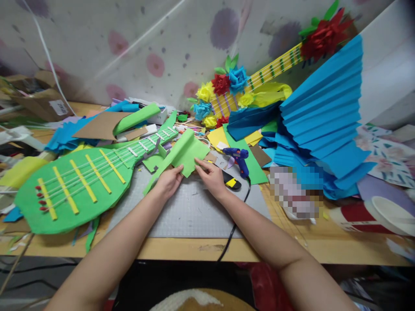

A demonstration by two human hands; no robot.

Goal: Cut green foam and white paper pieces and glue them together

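Note:
A sheet of light green paper (193,150), partly folded or curled along its left side, is held up over the grey cutting mat (194,216). My left hand (170,179) pinches its lower edge between thumb and fingers. At the lower right corner, my right hand (210,175) grips the same sheet with its fingertips. A blue hot glue gun (238,159) stands just right of my right hand, its black cord running to the table edge. Partly behind that hand lies a yellow and black utility knife (231,181). To the left rests a green paper lute-shaped instrument (76,185) with yellow strips and white strings.
Blue pleated paper (327,116) rises at the right, near a red and white paper bucket (372,216). A yellow paper instrument neck (275,67) with paper flowers leans at the back. Cardboard (100,124) and paper scraps crowd the rear left. The wooden table edge (181,250) runs in front.

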